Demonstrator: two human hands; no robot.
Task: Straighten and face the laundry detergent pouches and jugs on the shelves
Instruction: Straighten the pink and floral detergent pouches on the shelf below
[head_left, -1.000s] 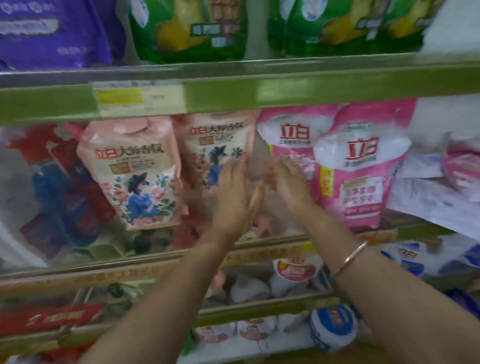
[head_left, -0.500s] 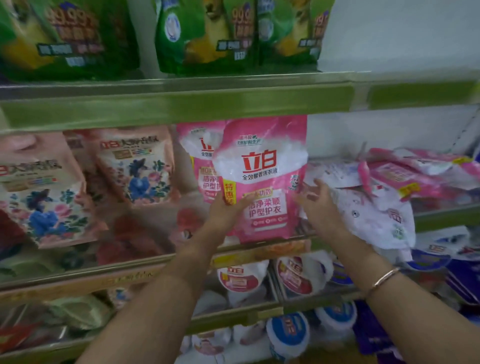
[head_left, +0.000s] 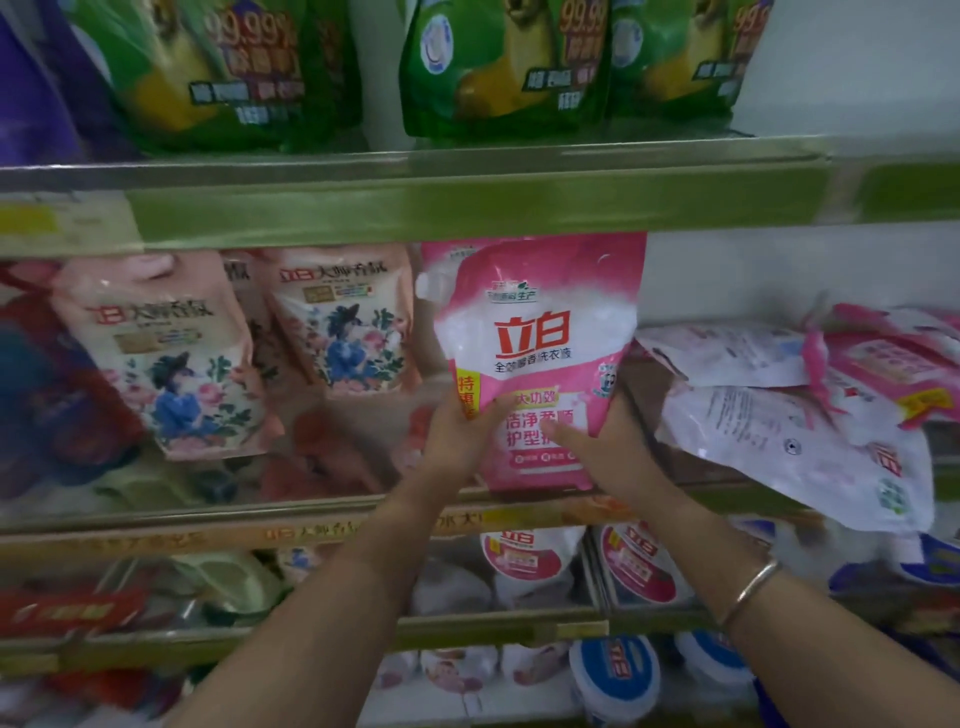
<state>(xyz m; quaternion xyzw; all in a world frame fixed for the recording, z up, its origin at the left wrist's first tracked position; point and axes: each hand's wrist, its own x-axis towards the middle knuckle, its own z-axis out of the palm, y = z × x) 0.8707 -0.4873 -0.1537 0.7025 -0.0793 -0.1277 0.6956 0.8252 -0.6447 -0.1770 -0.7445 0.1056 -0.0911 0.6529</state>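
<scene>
A pink and white detergent pouch (head_left: 540, 332) stands upright on the middle shelf (head_left: 322, 519), label facing me. My left hand (head_left: 462, 441) grips its lower left edge, thumb across the front. My right hand (head_left: 608, 447) holds its lower right side, fingers on the front. Left of it stand two peach floral pouches (head_left: 166, 364) (head_left: 343, 322). To the right, several pink and white pouches (head_left: 800, 436) lie flat and tumbled.
Green pouches (head_left: 498, 67) line the top shelf above a green price rail (head_left: 467, 208). Lower shelves hold white tubs with pink labels (head_left: 524, 561) and blue-lidded tubs (head_left: 613, 675). A clear front guard covers the left part of the middle shelf.
My view has shifted left and closer. Both hands moved from touching the sides of the pink pouch to gripping its lower corners; the pouch now stands straighter, facing front.
</scene>
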